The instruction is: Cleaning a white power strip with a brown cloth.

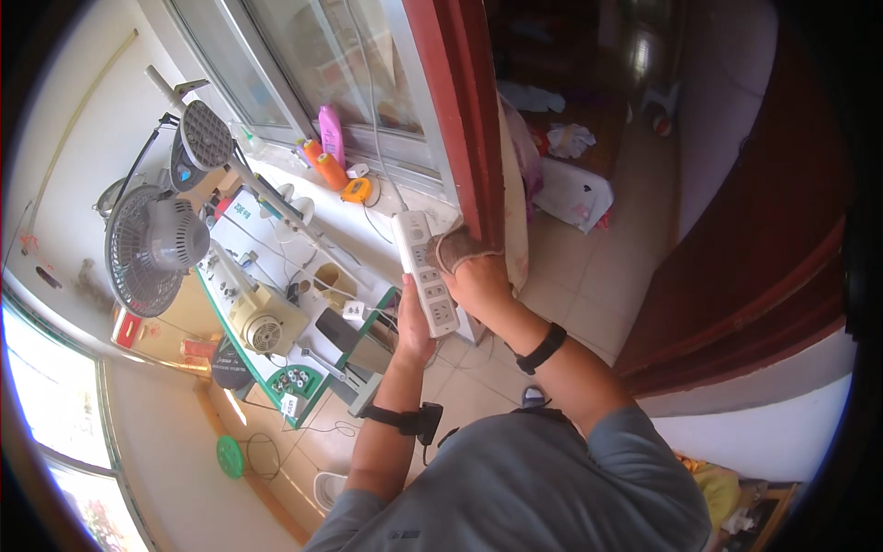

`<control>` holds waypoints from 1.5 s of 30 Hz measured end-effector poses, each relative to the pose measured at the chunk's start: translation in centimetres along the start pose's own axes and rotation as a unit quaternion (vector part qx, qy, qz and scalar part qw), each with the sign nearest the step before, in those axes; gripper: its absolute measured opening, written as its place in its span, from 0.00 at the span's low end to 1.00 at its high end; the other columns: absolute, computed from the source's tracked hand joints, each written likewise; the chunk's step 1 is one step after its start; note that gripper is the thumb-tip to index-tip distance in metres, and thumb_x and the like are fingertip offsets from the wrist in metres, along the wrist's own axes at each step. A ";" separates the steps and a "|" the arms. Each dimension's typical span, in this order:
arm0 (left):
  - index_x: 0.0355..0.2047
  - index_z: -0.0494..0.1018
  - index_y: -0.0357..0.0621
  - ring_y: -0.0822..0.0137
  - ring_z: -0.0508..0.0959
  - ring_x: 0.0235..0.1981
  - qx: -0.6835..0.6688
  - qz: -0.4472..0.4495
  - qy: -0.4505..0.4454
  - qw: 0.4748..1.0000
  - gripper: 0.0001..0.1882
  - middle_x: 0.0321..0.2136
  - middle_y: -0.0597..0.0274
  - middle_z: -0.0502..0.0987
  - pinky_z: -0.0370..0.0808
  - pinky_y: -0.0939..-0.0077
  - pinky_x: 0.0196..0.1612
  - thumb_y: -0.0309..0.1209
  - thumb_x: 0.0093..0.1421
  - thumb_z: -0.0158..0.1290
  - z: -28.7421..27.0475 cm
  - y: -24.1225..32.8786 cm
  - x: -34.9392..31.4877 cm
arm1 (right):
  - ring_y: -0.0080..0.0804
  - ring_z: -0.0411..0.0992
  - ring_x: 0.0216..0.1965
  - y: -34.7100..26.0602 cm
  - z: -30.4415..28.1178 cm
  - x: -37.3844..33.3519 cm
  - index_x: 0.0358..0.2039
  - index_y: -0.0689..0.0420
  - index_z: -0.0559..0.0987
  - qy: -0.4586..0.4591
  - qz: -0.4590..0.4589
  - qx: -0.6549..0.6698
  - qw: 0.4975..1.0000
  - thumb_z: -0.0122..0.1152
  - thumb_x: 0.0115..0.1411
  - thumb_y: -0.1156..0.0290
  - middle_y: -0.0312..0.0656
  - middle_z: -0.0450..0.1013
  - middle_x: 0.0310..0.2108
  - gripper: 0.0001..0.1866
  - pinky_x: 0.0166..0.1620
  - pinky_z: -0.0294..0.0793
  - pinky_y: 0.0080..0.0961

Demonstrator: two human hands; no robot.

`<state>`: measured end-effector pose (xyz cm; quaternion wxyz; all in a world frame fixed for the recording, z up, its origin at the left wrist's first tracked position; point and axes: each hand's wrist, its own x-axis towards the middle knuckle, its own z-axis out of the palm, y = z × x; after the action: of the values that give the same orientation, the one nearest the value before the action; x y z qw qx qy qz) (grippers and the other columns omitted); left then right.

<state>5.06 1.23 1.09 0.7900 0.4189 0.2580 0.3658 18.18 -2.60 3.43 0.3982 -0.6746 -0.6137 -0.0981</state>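
A long white power strip with several sockets is held up in front of me, its cord leading up from the far end. My left hand grips its left edge near the lower half, thumb along the side. In my right hand is a bunched brown cloth, which lies against the strip's right edge around the upper sockets. The cloth hides most of the fingers of that hand.
At left, a sewing machine stands on a green-edged table, with a grey fan beside it. A pink bottle and orange thread spools line the windowsill. A dark red door frame rises just beyond the strip.
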 end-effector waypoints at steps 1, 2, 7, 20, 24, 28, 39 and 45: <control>0.58 0.61 0.37 0.60 0.73 0.51 -0.009 0.016 0.011 1.000 0.33 0.49 0.51 0.72 0.68 0.67 0.55 0.54 0.68 0.31 0.1 0.1 0.2 | 0.41 0.73 0.17 -0.5 0.0 -0.7 0.20 0.57 0.80 -0.039 -0.050 -0.086 0.994 0.57 0.50 0.67 0.44 0.74 0.16 0.09 0.24 0.71 0.38; 0.58 0.61 0.37 0.60 0.73 0.51 -0.018 0.031 0.022 0.999 0.32 0.49 0.51 0.72 0.69 0.67 0.55 0.53 0.68 0.31 0.1 0.2 0.4 | 0.42 0.73 0.17 -1.2 0.0 -1.9 0.21 0.58 0.80 -0.076 -0.099 -0.173 0.977 0.56 0.50 0.68 0.46 0.74 0.17 0.09 0.25 0.72 0.39; 0.60 0.59 0.38 0.60 0.70 0.54 0.032 0.014 0.028 0.999 0.30 0.54 0.53 0.68 0.67 0.69 0.56 0.49 0.69 0.31 -0.1 0.4 -0.1 | 0.44 0.74 0.20 -0.3 0.4 -1.1 0.24 0.61 0.79 -0.120 0.034 -0.025 0.992 0.56 0.50 0.67 0.51 0.75 0.20 0.10 0.25 0.73 0.40; 0.55 0.64 0.41 0.65 0.74 0.46 0.012 0.001 0.029 1.000 0.29 0.45 0.58 0.73 0.72 0.71 0.48 0.52 0.68 0.34 0.6 0.5 0.2 | 0.47 0.74 0.21 -0.3 0.3 -2.1 0.21 0.60 0.80 0.058 -0.079 -0.060 0.993 0.58 0.51 0.65 0.50 0.75 0.20 0.12 0.28 0.72 0.43; 0.53 0.65 0.41 0.66 0.75 0.39 0.044 -0.053 -0.005 0.998 0.29 0.39 0.57 0.74 0.73 0.71 0.42 0.52 0.69 0.31 0.5 0.9 -0.9 | 0.48 0.74 0.21 1.7 0.4 -0.3 0.20 0.61 0.80 -0.077 0.093 0.000 0.993 0.58 0.51 0.65 0.50 0.74 0.20 0.12 0.28 0.72 0.42; 0.51 0.67 0.42 0.66 0.76 0.32 -0.033 -0.012 0.016 0.999 0.31 0.35 0.58 0.74 0.75 0.71 0.34 0.57 0.66 0.32 -0.1 1.1 0.7 | 0.46 0.75 0.25 0.3 -0.2 -2.5 0.27 0.61 0.81 -0.025 -0.034 0.014 0.999 0.60 0.51 0.63 0.51 0.75 0.24 0.13 0.32 0.72 0.42; 0.48 0.67 0.42 0.65 0.76 0.29 -0.013 -0.028 0.041 0.999 0.30 0.34 0.58 0.75 0.75 0.71 0.32 0.57 0.66 0.34 0.0 0.3 0.2 | 0.48 0.75 0.28 -0.4 -1.4 -1.8 0.22 0.60 0.80 -0.025 -0.041 -0.032 0.998 0.59 0.52 0.61 0.53 0.75 0.24 0.14 0.34 0.73 0.44; 0.47 0.68 0.42 0.65 0.76 0.28 0.035 -0.079 -0.022 0.996 0.29 0.33 0.57 0.75 0.75 0.71 0.31 0.56 0.66 0.35 0.7 1.2 -1.3 | 0.51 0.75 0.35 2.1 -0.9 0.0 0.32 0.63 0.80 -0.077 0.122 0.015 0.989 0.60 0.52 0.56 0.55 0.76 0.31 0.20 0.43 0.72 0.44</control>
<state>4.32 0.28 2.59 0.8068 0.4322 0.2856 0.2841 20.45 -3.10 3.13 0.3691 -0.7437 -0.5572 0.0129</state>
